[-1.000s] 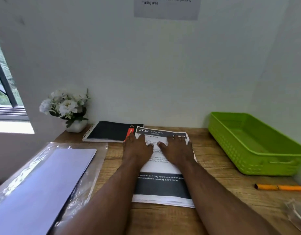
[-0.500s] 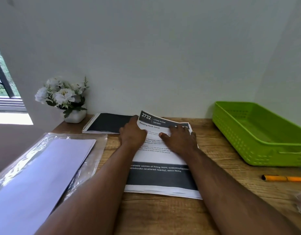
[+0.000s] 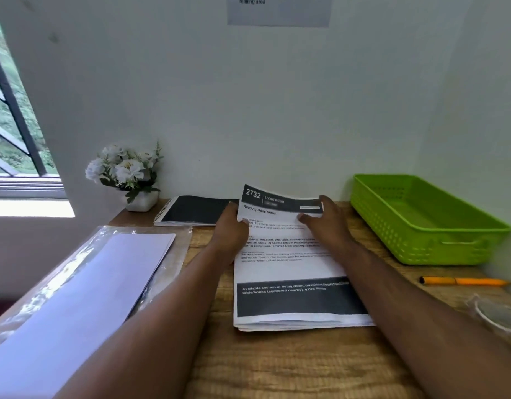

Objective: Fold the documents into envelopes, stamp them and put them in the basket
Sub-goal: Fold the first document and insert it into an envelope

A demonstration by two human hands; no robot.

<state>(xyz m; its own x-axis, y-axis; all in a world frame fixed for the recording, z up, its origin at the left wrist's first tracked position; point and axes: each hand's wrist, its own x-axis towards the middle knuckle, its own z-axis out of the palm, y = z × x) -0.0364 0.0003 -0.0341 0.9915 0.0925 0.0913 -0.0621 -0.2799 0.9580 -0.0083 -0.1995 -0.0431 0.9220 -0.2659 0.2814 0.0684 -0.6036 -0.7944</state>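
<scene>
The stack of printed documents (image 3: 289, 272) lies on the wooden desk (image 3: 277, 367), and everything else sits around it: the green basket (image 3: 421, 223) to its right against the wall, a yellow pen (image 3: 464, 281) just right of its near edge, a clear sleeve of white envelopes (image 3: 84, 283) to its left, and a black notebook (image 3: 196, 210) past its far left corner beside a small pot of white flowers (image 3: 125, 174). The main risk here is lifting more than one sheet: the far edge of the top document is curling up off the pile, and if the sheets below cling to it the fold will take in two or three pages, or the whole stack could skew and slide toward the pen. A crooked first fold is the other danger, since the two hands grip the far end at slightly different heights and the crease may run slanted, leaving it too wide for an envelope. The left hand (image 3: 232, 228) pinches the left margin of the raised sheet, thumb on the printed face and fingers curled behind, nearly closed on the paper. The right hand (image 3: 326, 217) holds the far right corner, fingers loosely bent over the dark header band; whether its thumb is under only the top sheet is hard to tell from this angle.
</scene>
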